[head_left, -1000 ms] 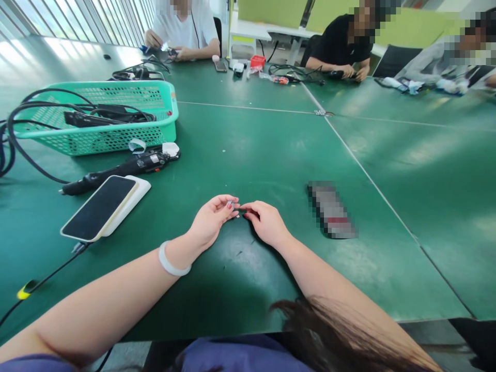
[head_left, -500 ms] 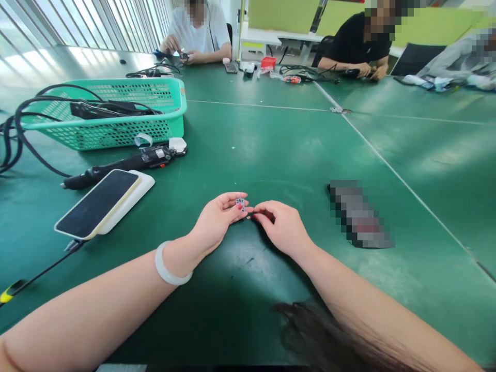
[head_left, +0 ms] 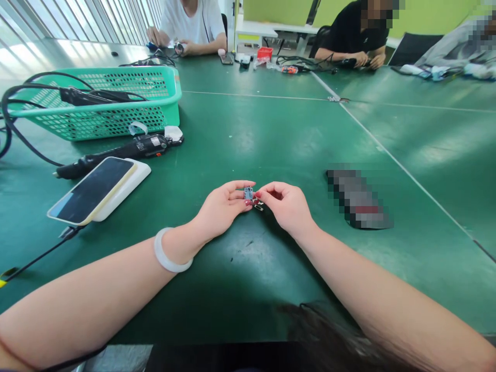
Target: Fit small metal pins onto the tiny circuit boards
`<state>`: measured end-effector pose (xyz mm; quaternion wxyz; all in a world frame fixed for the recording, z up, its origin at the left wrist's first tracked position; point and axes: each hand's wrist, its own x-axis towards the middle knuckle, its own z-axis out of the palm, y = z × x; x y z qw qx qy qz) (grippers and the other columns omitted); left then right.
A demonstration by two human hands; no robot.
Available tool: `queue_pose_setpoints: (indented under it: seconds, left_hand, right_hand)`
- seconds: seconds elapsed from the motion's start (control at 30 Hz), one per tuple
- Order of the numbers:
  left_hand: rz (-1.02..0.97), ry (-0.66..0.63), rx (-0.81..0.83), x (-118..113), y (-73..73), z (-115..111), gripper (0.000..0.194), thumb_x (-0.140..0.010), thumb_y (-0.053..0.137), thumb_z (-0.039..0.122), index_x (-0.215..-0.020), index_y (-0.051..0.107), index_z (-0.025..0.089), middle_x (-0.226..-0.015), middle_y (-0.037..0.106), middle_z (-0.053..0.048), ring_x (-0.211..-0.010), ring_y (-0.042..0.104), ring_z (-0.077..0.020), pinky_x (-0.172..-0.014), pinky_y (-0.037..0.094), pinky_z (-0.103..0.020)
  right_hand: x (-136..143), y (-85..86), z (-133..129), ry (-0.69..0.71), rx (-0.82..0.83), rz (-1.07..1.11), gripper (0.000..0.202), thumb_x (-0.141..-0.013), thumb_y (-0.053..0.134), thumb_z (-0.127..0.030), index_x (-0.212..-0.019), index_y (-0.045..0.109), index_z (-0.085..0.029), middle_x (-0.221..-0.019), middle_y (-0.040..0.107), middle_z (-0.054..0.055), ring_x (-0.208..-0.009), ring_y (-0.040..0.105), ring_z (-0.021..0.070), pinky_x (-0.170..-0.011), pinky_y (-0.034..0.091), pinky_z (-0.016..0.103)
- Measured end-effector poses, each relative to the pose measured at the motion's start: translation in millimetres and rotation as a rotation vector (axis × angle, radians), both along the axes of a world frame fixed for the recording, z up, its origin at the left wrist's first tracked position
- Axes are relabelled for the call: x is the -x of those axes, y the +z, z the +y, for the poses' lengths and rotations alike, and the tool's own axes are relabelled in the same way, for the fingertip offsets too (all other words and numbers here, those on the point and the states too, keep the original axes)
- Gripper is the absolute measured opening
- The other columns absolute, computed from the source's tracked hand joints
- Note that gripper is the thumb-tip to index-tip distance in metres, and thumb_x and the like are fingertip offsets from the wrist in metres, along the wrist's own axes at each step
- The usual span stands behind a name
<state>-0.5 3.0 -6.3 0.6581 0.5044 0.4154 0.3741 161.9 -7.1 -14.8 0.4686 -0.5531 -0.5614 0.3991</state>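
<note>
My left hand point(head_left: 225, 207), with a pale bracelet on its wrist, holds a small grey-blue part point(head_left: 248, 193) between thumb and fingers, a little above the green table point(head_left: 248, 289). Just right of it, my right hand point(head_left: 289, 206) is closed in a pinch, its fingertips touching the left fingertips at the part's edge. A small shiny metal-looking piece point(head_left: 259, 207) shows right below the fingertips; what bears it cannot be made out. Whatever the right fingertips pinch is too small to name.
A green basket point(head_left: 116, 119) with cables, a black tool point(head_left: 120, 154) and a phone point(head_left: 93, 190) on a white block lie left. A dark, pixelated object point(head_left: 358, 199) lies right. Across the table sit several people, with a red box point(head_left: 264, 53) and cables.
The view has tilted slightly downward. My hands have come closer together, the grey-blue part is turned to show more of its face, and the metal-looking piece shows more clearly.
</note>
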Motion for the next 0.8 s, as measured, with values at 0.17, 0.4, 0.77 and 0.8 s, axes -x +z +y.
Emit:
queue_pose_setpoints:
  seconds: [0.17,0.4,0.77,0.8]
  left_hand:
    - [0.038,-0.028,-0.036,-0.2,3.0,-1.6,0.038,-0.076,0.067,0.010,-0.113,0.059,0.014,-0.100,0.073,-0.007,-0.089,0.069,-0.0135,-0.093,0.052,-0.032]
    - [0.095,-0.026,-0.067,1.0,3.3,-1.9,0.038,-0.076,0.068,0.016,-0.114,0.062,0.015,-0.100,0.074,-0.007,-0.090,0.070,-0.0152,-0.095,0.052,-0.034]
    - [0.045,0.027,-0.023,1.1,5.0,-3.1,0.045,-0.076,0.069,0.016,-0.120,0.061,0.013,-0.099,0.075,-0.008,-0.088,0.070,-0.0150,-0.095,0.052,-0.035]
    - [0.037,0.031,-0.015,1.0,4.9,-2.9,0.045,-0.076,0.069,0.016,-0.120,0.061,0.012,-0.099,0.075,-0.009,-0.088,0.070,-0.0150,-0.095,0.052,-0.035]
  right_hand:
    - [-0.3,1.0,-2.2,-0.025,-0.057,-0.120,0.022,-0.075,0.069,-0.037,-0.062,0.063,-0.019,-0.056,0.061,-0.003,-0.053,0.049,0.0104,-0.055,0.038,0.025]
    - [2.0,5.2,-6.0,-0.030,-0.083,-0.205,0.025,-0.076,0.067,-0.037,-0.059,0.061,-0.019,-0.057,0.062,-0.002,-0.053,0.049,0.0105,-0.055,0.039,0.025]
    - [-0.7,-2.4,-3.1,0.040,-0.100,-0.172,0.013,-0.080,0.060,-0.029,-0.071,0.065,-0.021,-0.068,0.067,-0.001,-0.061,0.058,0.0132,-0.062,0.044,0.028]
    - [-1.0,-3.8,-2.7,0.043,-0.095,-0.163,0.010,-0.080,0.060,-0.028,-0.073,0.065,-0.021,-0.069,0.068,-0.001,-0.062,0.058,0.0133,-0.063,0.045,0.028]
